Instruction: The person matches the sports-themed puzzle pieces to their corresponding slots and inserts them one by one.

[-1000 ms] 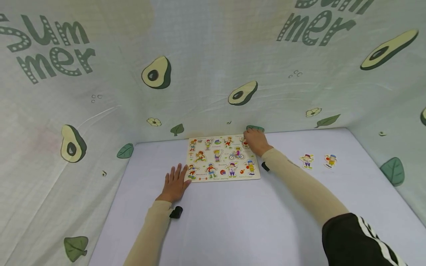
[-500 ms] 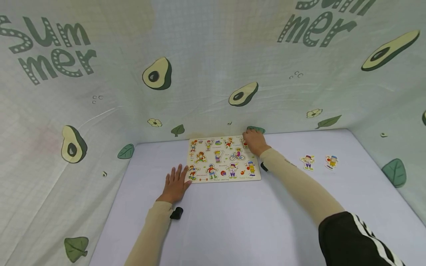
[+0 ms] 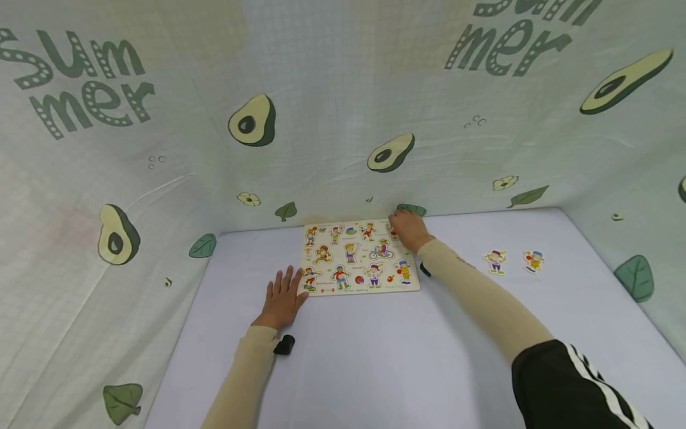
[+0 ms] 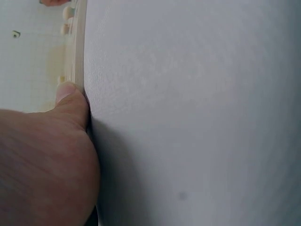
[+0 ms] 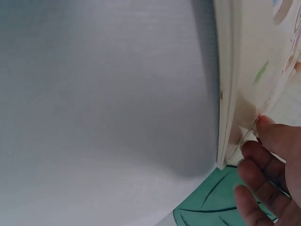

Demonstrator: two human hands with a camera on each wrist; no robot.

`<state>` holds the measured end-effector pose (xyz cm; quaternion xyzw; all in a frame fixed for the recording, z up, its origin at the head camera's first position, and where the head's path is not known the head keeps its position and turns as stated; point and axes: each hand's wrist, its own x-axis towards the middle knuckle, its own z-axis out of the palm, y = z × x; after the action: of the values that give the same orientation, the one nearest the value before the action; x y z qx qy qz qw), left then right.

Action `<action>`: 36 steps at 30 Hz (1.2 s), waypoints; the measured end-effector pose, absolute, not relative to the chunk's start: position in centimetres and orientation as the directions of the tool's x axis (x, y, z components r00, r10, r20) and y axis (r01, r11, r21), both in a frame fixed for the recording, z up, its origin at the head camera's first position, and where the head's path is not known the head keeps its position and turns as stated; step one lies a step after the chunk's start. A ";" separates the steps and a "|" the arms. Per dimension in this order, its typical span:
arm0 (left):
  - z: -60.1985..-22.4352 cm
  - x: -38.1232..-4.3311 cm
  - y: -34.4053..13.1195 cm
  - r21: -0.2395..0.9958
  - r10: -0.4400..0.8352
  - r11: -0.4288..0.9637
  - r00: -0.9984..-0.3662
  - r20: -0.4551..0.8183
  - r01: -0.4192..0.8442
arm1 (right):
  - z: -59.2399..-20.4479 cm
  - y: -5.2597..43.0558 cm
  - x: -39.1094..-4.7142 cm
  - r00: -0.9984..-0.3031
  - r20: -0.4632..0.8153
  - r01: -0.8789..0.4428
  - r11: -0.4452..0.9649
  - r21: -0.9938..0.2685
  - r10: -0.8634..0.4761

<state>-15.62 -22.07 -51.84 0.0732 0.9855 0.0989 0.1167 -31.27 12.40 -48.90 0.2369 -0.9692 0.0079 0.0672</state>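
A wooden puzzle board (image 3: 410,285) printed with cartoon children at sports lies flat against the back of the table. My left hand (image 3: 280,302) rests at its lower left corner with fingers spread, and the thumb (image 4: 70,101) presses the front edge in the left wrist view. At the board's upper right corner my right hand (image 3: 409,230) pinches a puzzle piece (image 3: 393,233) between thumb and curled fingers. That piece is mostly covered by the hand. Several figure pieces, such as the cyclist (image 3: 382,250), sit in the board.
Two loose puzzle pieces, a purple-and-white figure (image 3: 495,262) and a yellow-clad figure (image 3: 533,261), lie on the white table (image 3: 364,363) to the right. A cloth wall with avocado prints (image 3: 321,119) rises directly behind the board.
My right hand has shifted very slightly left at the board's upper right corner, the upper arm drawing in a little. My left hand stays in place.
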 end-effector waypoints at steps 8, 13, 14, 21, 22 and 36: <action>-51.9 -15.7 -22.1 0.229 0.172 0.966 -0.963 -0.208 0.123 | -48.9 12.5 -30.8 -0.884 0.112 -0.454 0.891 0.028 -0.454; -51.8 -15.7 -22.0 0.221 0.162 0.969 -0.963 -0.216 0.113 | -48.7 12.8 -30.1 -0.888 0.085 -0.452 0.892 0.002 -0.451; -51.8 -15.8 -22.0 0.216 0.158 0.970 -0.962 -0.221 0.110 | -48.7 12.9 -30.0 -0.889 0.083 -0.453 0.891 -0.005 -0.451; -52.1 -15.8 -22.0 0.217 0.161 0.970 -0.963 -0.217 0.113 | -48.8 13.7 -29.2 -0.892 0.039 -0.450 0.893 -0.020 -0.449; -52.0 -15.8 -22.0 0.220 0.163 0.969 -0.964 -0.211 0.115 | -48.8 13.8 -29.1 -0.895 0.027 -0.446 0.894 -0.028 -0.446; -51.6 -15.5 -21.9 0.242 0.175 0.962 -0.963 -0.204 0.123 | -47.9 17.7 -26.2 -0.883 0.097 -0.457 0.888 0.050 -0.460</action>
<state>-15.50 -21.87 -51.62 0.0757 0.9842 0.1144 0.1123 -26.24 17.74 -47.88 0.2362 -0.9702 -0.0126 0.0531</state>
